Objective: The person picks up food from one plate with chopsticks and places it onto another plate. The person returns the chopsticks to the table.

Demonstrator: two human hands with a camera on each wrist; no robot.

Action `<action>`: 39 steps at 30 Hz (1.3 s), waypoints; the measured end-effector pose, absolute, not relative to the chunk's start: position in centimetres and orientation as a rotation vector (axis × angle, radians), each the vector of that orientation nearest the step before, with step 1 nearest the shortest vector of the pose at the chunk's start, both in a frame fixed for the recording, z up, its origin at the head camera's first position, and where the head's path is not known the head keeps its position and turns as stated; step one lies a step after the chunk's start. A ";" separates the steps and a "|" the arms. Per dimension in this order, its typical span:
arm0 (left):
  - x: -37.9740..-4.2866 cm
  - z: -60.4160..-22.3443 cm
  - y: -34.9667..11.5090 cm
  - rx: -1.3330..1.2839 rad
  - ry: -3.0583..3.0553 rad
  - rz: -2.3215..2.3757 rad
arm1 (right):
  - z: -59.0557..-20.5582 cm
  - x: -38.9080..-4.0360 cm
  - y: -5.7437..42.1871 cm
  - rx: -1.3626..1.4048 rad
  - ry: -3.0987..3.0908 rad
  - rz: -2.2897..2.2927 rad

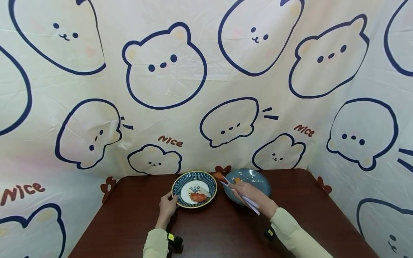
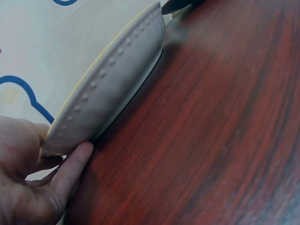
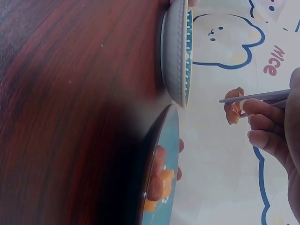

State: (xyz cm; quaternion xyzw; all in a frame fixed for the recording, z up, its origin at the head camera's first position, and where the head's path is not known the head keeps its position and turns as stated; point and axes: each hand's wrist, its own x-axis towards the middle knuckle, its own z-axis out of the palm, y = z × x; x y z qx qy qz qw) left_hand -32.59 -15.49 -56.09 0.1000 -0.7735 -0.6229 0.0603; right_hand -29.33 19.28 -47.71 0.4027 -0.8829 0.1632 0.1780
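My left hand (image 1: 167, 208) grips the left edge of a shallow dish (image 1: 181, 183) with blue-green stripes and a yellow rim. The left wrist view shows the dish's pale beaded outer wall (image 2: 110, 79) with fingers at its rim and underside. Inside the dish lie a reddish-brown piece of food (image 1: 198, 197) and a whitish piece (image 1: 205, 192). My right hand (image 1: 253, 193) holds chopsticks (image 1: 252, 205), which pinch a browned, glossy piece of food (image 3: 233, 107). In the head view this piece is between the two dishes, overlapping the blue plate's (image 1: 262, 181) left edge.
On the blue plate are a reddish sausage-like piece (image 3: 157, 176) and orange chunks (image 3: 167, 181), partly hidden by my right hand in the head view. Both dishes stand near the back edge of the dark wooden table (image 1: 209, 233). A cartoon-printed cloth (image 1: 232, 86) hangs close behind and around it.
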 end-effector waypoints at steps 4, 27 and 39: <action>-32.5 -56.0 -15.5 0.294 -2.344 -1.878 | -48.0 -29.6 18.9 1.132 -2.516 0.479; -32.5 -56.1 -15.6 0.308 -2.352 -1.879 | -49.8 -29.6 16.3 1.156 -2.643 0.550; -32.3 -56.0 -15.7 0.258 -2.338 -1.915 | -50.6 -30.1 15.3 1.211 -2.610 0.560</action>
